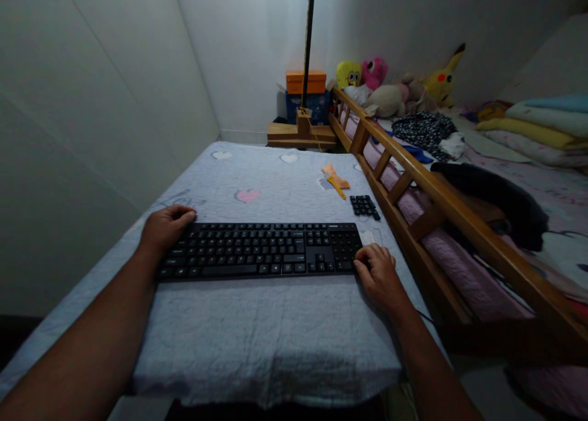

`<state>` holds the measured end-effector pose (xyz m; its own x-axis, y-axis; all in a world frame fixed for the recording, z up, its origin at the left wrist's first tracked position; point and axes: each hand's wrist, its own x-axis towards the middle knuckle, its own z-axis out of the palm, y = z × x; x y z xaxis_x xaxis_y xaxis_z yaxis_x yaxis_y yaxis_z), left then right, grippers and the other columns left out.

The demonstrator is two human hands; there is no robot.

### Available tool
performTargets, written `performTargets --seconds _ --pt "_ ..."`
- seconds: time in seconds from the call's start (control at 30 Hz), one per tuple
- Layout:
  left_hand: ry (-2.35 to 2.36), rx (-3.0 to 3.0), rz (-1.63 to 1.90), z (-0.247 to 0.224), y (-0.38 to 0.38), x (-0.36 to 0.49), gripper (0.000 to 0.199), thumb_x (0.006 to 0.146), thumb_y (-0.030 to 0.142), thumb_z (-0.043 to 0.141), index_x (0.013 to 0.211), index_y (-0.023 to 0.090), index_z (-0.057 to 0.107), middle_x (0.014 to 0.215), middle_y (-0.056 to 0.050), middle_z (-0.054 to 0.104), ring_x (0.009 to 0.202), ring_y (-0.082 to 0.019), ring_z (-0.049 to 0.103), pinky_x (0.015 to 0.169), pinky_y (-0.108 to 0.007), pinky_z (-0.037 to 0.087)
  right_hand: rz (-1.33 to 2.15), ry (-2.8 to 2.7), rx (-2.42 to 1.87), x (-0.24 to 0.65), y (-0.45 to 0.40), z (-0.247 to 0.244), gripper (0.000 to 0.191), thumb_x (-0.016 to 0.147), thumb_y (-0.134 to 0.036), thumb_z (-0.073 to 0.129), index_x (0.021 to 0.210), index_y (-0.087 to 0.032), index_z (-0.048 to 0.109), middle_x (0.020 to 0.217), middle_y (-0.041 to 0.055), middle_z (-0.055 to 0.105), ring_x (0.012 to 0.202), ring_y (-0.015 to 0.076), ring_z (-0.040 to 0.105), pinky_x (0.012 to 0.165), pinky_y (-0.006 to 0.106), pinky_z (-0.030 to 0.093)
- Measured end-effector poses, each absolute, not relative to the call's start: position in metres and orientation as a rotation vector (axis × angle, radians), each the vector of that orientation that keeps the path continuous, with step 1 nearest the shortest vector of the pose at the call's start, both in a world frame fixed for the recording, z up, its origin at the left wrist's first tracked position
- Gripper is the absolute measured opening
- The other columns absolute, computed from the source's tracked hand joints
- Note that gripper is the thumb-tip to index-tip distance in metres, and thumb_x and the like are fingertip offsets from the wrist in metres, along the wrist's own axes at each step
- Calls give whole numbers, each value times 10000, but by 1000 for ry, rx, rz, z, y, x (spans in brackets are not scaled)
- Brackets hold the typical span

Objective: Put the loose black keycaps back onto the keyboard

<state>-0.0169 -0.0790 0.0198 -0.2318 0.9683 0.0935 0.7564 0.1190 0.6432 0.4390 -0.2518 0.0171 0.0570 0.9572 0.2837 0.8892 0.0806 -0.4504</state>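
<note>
"Head view: doing what with the left hand [169, 223]?"

"Curling half closed over the upper left corner of a long black plastic keyboard [248, 249]; not showing for certain whether gripping."

"And doing what with the right hand [377, 266]?"

"Bending nearly closed against the lower right edge; again, not showing clearly whether pinching."

"Finding that keyboard where?"

"Lying flat on pale blue quilted cloth [257, 323], with small black keycaps [364, 206] sitting beyond the upper right corner."
</note>
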Motion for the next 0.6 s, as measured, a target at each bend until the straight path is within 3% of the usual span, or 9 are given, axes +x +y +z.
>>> performTargets --seconds 0.6 --pt "2027 1649 851 21 -81 -16 435 645 503 578 882 163 708 892 -57 730 813 -225 639 782 -306 482 189 -1793 -1780 444 -252 18 93 880 -238 488 828 -227 564 869 41 607 891 228 504 830 377 344"
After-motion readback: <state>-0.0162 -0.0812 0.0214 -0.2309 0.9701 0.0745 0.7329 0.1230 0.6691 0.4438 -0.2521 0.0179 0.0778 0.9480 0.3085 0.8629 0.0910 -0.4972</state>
